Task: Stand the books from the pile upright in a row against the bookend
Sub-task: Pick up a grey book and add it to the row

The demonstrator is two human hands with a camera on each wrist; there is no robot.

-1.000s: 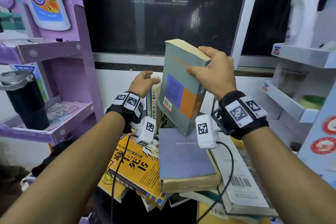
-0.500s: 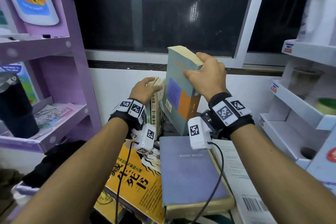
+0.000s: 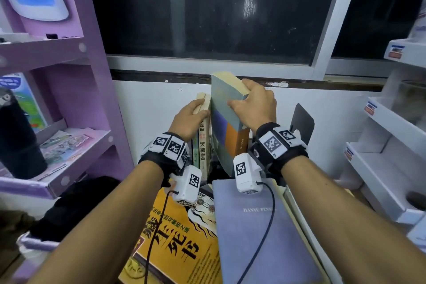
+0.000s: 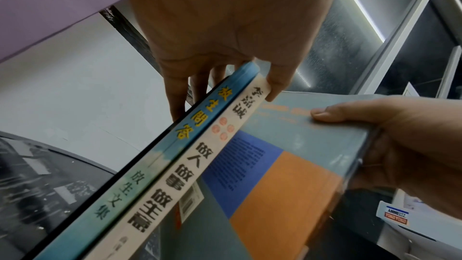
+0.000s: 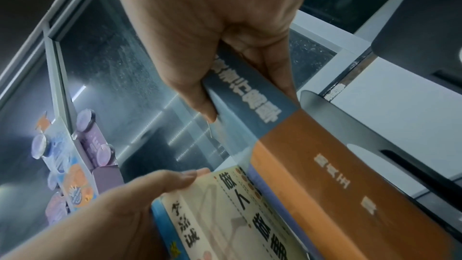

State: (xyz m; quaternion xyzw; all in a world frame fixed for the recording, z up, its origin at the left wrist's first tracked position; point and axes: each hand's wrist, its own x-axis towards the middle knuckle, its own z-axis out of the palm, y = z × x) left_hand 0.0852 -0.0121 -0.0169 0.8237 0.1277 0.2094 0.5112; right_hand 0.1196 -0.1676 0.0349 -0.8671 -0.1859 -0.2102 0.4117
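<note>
Against wall, grey book (image 3: 224, 122) near-upright, spine rightward.

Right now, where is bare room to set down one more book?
Bare: the white tray right of the black bookend. Crowded: the pile in front; the gap left of the bookend, where the right hand holds the grey book.

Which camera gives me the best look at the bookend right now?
Head view: the dark bookend stands whole against the white wall, right of the grey and orange book in the right hand. The right wrist view shows only part of its plate beside the book's spine. I cannot make it out in the left wrist view.
</note>
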